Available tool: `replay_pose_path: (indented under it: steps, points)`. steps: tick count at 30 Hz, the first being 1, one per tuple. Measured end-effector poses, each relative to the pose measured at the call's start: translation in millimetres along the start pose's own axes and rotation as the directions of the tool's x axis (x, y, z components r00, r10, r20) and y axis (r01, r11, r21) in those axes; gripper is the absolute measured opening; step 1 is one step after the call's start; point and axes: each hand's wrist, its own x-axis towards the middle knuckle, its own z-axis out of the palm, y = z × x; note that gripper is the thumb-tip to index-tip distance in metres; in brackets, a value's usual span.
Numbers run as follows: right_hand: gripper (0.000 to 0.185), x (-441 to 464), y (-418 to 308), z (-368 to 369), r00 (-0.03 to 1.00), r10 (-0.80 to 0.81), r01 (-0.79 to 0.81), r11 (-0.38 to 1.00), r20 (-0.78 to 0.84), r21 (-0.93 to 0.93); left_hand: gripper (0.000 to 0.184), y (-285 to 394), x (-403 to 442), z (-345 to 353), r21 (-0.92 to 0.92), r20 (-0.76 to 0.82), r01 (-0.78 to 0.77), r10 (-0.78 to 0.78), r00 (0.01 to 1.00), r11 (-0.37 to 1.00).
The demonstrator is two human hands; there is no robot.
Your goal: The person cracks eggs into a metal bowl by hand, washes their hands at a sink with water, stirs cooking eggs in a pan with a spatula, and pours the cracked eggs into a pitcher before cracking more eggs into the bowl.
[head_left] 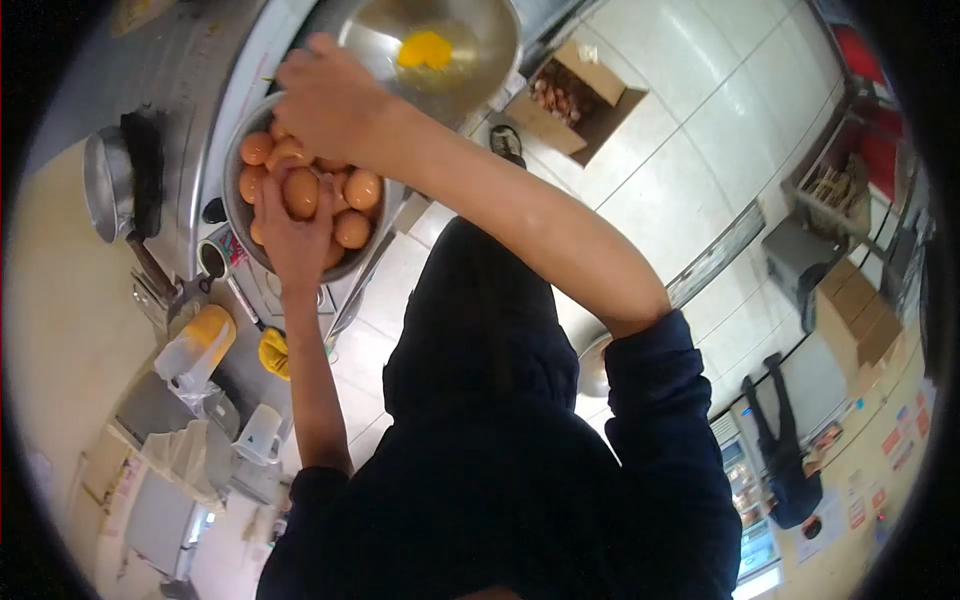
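Note:
Brown eggs [352, 229] fill a round metal bowl [235, 213] at the upper left. My left hand [297, 232] reaches into this bowl, its fingers wrapped round one egg [301, 193]. Over the bowl's upper rim is my right hand [332, 105], fingers curled together; what they hold, if anything, is hidden. Just beyond it, a wide steel bowl [480, 75] contains bright yellow yolk [425, 50] and clear egg white.
An open cardboard box [548, 125] with what look like eggshells stands on the tiled floor. A pan [108, 185], a strainer [212, 260], a yellow cloth [273, 353] and jugs [260, 433] lie leftward. Another person [795, 490] stands far right.

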Motion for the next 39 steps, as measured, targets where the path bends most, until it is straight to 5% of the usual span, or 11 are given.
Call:
replay_pose_path:
  steps: [3, 8, 13, 16, 17, 19, 22, 27, 31, 34, 39]
  points:
    - [0.029, -6, 3, 3, 0.993, -0.115, 0.119, 0.983, 0.040, -0.138, 0.041, 5, -2, 0, -0.016, -0.003, -0.007, 0.007, 1.000, 1.000]
    - [0.034, -83, 53, -4, 0.903, 0.101, 0.123, 0.870, -0.417, 0.477, 0.045, 4, -13, 0, 0.191, 0.023, -0.041, 0.037, 0.999, 0.981]
    - [0.027, -329, 86, 67, 0.411, 0.894, -0.358, 0.336, -0.176, 0.871, 0.045, 15, -35, -12, 0.427, -0.076, -0.004, 0.040, 0.996, 0.904]
    - [0.023, -478, 61, 219, 0.066, 0.997, -0.767, 0.023, 0.044, 0.641, 0.035, 23, -88, 4, 0.086, -0.491, -0.107, 0.135, 0.860, 0.991]
    - [0.022, -510, 50, 269, 0.176, 0.984, -0.755, 0.111, 0.036, 0.646, 0.035, 9, -124, 50, 0.090, -0.497, -0.118, 0.147, 0.855, 0.989]
    - [0.025, -556, 38, 379, 0.144, 0.959, -0.738, -0.058, 0.242, 0.672, 0.024, 17, -205, 166, -0.184, 0.294, -0.295, 0.339, 0.894, 0.938]
    - [0.038, -589, 50, 531, 0.019, 0.925, -0.813, -0.207, 0.379, 0.545, 0.031, -53, -254, 424, -0.288, 0.823, 0.564, -0.101, 0.559, 0.774]
    - [0.063, -594, 115, 711, 0.110, 0.962, -0.882, -0.022, 0.251, 0.470, 0.057, -258, -261, 716, 0.178, 0.803, 0.634, -0.483, 0.349, 0.753]
    - [0.066, -569, 169, 779, 0.224, 0.968, -0.911, 0.168, 0.112, 0.376, 0.078, -349, -244, 846, 0.168, 0.151, 0.498, -0.522, 0.840, 0.851]
    - [0.059, -559, 194, 805, 0.279, 0.960, -0.883, 0.251, 0.014, 0.396, 0.078, -311, -208, 840, 0.266, 0.259, 0.684, -0.734, 0.628, 0.679]
    - [0.042, -557, 214, 817, 0.437, 0.891, -0.824, 0.452, -0.123, 0.342, 0.046, -315, -198, 857, 0.265, 0.190, 0.318, -0.372, 0.908, 0.910]
